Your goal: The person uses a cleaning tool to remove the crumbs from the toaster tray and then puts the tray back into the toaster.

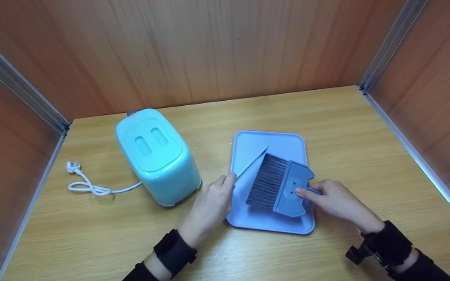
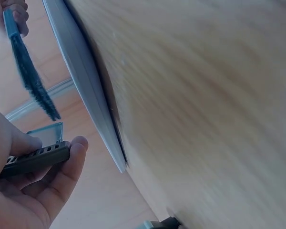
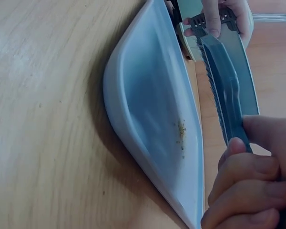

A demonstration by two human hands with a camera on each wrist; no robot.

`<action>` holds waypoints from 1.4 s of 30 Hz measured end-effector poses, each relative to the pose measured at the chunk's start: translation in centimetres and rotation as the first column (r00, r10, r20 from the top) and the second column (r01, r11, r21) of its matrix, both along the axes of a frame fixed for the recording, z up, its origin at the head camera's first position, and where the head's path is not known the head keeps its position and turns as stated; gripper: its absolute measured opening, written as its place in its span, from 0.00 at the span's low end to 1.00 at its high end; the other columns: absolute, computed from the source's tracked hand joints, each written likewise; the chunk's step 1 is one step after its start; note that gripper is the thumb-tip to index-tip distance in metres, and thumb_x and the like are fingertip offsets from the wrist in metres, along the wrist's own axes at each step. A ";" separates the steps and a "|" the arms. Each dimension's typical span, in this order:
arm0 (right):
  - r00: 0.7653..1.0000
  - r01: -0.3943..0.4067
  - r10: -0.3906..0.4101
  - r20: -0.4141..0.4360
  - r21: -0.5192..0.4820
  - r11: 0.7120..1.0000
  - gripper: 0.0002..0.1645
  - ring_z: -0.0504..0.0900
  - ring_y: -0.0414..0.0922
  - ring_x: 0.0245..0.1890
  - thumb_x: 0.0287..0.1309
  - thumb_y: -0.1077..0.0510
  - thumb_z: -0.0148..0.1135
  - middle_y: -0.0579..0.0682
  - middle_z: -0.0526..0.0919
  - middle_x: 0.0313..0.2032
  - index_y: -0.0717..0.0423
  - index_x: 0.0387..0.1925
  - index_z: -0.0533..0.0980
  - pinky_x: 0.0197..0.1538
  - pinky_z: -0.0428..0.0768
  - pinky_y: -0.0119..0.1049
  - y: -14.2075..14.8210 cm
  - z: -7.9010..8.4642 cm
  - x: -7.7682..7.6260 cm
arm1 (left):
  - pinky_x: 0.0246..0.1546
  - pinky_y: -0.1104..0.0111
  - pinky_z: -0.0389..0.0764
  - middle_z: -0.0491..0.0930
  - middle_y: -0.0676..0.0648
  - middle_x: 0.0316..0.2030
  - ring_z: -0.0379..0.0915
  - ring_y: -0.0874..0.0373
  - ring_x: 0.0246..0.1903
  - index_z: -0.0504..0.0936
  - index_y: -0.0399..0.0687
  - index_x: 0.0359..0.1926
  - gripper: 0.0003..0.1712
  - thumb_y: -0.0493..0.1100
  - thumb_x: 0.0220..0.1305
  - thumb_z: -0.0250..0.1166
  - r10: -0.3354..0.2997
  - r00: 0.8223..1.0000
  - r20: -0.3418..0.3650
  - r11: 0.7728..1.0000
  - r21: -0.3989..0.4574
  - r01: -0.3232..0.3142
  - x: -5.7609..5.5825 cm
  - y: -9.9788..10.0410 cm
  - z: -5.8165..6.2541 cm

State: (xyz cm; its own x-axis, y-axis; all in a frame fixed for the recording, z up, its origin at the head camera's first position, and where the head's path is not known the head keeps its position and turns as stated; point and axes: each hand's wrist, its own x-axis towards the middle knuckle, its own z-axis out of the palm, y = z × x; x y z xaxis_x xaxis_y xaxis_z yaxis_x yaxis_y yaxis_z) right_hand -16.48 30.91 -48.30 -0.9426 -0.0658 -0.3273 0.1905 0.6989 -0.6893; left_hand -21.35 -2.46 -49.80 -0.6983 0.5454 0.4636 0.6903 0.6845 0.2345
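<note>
In the head view my left hand (image 1: 215, 199) grips a thin crumb tray (image 1: 251, 163) by its dark slotted end (image 2: 38, 157). The sheet is tilted up on edge above a light-blue tray (image 1: 272, 138). My right hand (image 1: 332, 197) pinches the handle of a blue hand brush (image 1: 293, 191), thumb on top. Its dark bristles (image 1: 267, 181) point left, their tips close to the sheet. A small patch of yellowish crumbs (image 3: 181, 130) lies on the blue tray in the right wrist view.
A turquoise toaster (image 1: 156, 156) stands left of the blue tray. Its white cord (image 1: 100, 190) and plug (image 1: 72, 167) lie on the table farther left. Wooden panels (image 1: 225, 50) close off the back and both sides. Tiny specks dot the table behind the tray.
</note>
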 end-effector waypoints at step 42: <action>0.988 0.098 -0.095 -0.119 0.022 0.995 0.37 0.65 0.41 0.19 0.73 0.28 0.59 0.41 0.63 0.18 0.50 0.20 0.66 0.23 0.62 0.31 0.6 2.0 0.1 | 0.28 0.70 0.90 0.85 0.42 0.33 0.89 0.50 0.32 0.76 0.39 0.51 0.08 0.31 0.75 0.63 -0.049 0.976 0.212 0.995 0.092 0.030 0.0 0.0 0.1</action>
State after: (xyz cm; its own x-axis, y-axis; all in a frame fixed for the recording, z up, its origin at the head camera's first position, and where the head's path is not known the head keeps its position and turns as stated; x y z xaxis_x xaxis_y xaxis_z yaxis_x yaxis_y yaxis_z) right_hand -16.38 31.54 -46.32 -0.9762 0.0352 -0.2140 0.1768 0.7004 -0.6915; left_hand -21.34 -2.47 -49.65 -0.7653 0.5384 0.3527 0.6435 0.6280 0.4377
